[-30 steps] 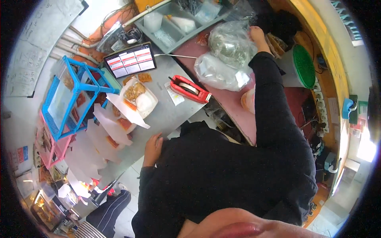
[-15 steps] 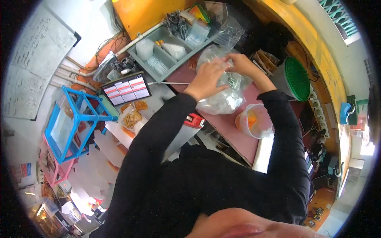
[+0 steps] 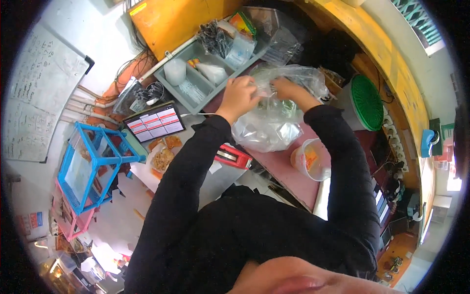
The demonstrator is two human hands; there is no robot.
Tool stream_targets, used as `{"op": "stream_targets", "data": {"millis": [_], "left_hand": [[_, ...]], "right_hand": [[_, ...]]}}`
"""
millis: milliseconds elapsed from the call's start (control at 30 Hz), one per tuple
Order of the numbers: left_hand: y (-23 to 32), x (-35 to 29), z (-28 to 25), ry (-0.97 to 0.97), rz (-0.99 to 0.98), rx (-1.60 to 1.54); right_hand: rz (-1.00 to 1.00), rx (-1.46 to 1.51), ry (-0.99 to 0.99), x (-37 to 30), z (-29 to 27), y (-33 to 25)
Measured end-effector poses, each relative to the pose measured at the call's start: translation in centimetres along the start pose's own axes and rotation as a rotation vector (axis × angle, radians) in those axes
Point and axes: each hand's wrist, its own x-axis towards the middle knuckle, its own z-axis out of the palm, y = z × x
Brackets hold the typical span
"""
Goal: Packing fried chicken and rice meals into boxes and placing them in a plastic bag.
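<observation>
A clear plastic bag (image 3: 268, 131) lies on the reddish-brown tabletop, bulging, with its loose mouth bunched toward the back right. My left hand (image 3: 239, 99) pinches the bag's film from the left, fingers bent. From the right, my right hand (image 3: 293, 93) has its fingers closed on the film beside it. What is inside the bag is hard to make out through the shiny plastic. Near my right forearm stands a translucent plastic tub (image 3: 320, 165) with orange shreds inside.
A grey divided tray (image 3: 196, 109) with packets and bags sits behind my left hand. To the left are a tablet (image 3: 154, 122), a container of food (image 3: 162, 159) and a blue rack (image 3: 90, 166). A red stapler-like tool (image 3: 234, 158) lies nearby. A green-lidded bin (image 3: 367, 103) stands right.
My hands, lying over the bag before, now grip its film nearer the top. The bag's mouth has spread toward the back right. My left hand has shifted left.
</observation>
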Motion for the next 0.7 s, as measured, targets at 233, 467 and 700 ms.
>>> {"op": "stream_targets", "data": {"millis": [233, 467, 700], "left_hand": [[1.9, -8.3, -5.6, 0.397, -0.188, -0.322], [4.7, -17.3, -10.2, 0.303, -0.547, -0.528], [5.3, -19.3, -10.8, 0.338, -0.522, -0.744]], "right_hand": [[-0.185, 0.143, 0.116, 0.0, 4.1, 1.5], [0.023, 0.198, 0.337, -1.1, 0.0, 9.9], [0.284, 0.329, 0.468, -2.7, -9.1, 7.0]]}}
